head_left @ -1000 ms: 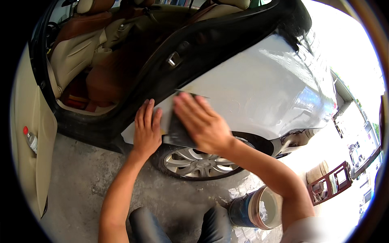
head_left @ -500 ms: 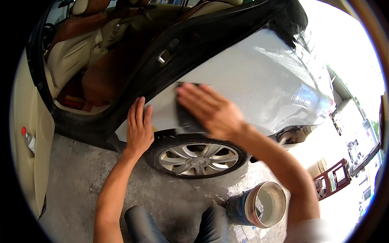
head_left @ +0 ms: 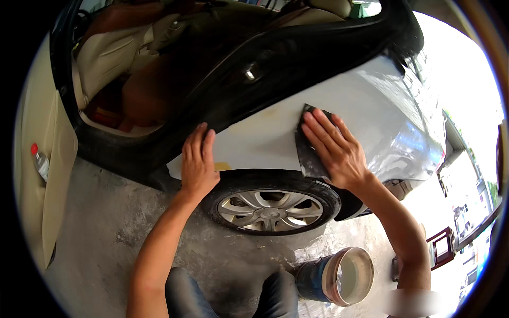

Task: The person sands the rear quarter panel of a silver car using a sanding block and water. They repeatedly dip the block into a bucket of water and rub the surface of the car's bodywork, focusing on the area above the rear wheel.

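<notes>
My right hand point(head_left: 339, 153) presses a dark sheet of sandpaper point(head_left: 308, 151) flat against the silver-grey rear fender point(head_left: 265, 140) of a car, above the back part of the wheel arch. The fingers lie over the sheet, and its left edge and corners stick out from under them. My left hand point(head_left: 199, 167) rests on the front lower part of the fender, beside the door opening, with its fingers stretched and nothing held. Yellowish patches show on the fender near that hand and higher up by the opening's edge. Below both hands is the wheel point(head_left: 270, 213) with its silver spoked rim.
An open bucket point(head_left: 331, 258) with greyish liquid stands on the concrete floor point(head_left: 212, 254) near my right knee. To the left, the open car door point(head_left: 61, 175) carries a bottle with a red cap point(head_left: 40, 161). A dark red frame point(head_left: 441, 248) stands at the right.
My right hand has slid the sandpaper rightward along the fender, away from the door opening. My left hand stays at the fender's front lower part, while the whole view has shifted slightly.
</notes>
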`<state>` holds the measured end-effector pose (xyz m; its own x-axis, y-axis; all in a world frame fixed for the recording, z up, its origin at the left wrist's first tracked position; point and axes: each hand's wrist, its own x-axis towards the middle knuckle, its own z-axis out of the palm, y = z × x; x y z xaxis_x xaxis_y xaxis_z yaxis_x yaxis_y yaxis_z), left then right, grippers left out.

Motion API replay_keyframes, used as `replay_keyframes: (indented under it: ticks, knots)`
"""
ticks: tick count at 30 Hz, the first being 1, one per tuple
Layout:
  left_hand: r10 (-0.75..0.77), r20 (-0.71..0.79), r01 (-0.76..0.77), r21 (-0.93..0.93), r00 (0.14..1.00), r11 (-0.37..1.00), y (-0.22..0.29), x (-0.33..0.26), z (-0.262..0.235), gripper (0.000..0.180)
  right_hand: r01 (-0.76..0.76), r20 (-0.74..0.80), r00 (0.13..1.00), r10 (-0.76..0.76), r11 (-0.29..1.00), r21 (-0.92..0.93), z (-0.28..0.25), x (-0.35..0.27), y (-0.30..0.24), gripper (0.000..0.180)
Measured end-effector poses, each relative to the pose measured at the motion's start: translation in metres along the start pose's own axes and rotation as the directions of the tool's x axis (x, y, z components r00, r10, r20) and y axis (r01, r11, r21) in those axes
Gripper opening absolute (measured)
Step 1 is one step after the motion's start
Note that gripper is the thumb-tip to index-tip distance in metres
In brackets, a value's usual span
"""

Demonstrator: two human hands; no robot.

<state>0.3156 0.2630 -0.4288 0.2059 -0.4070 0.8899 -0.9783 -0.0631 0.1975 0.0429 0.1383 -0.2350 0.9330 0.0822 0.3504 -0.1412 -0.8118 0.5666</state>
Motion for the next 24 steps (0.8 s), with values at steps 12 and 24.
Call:
replay_keyframes:
  ticks: [12,24]
  knots:
    - [0.021,-0.038,-0.023,-0.047,0.999,0.999,-0.004,0.000,0.002,0.108,0.040,0.014,0.999,-0.039,0.997,-0.073,-0.007,0.029,-0.001,0.075]
    - [0.010,-0.070,-0.013,-0.040,0.998,0.999,0.001,0.005,0.006,0.102,-0.109,0.093,0.987,0.132,0.971,-0.215,0.005,0.058,-0.043,0.078]
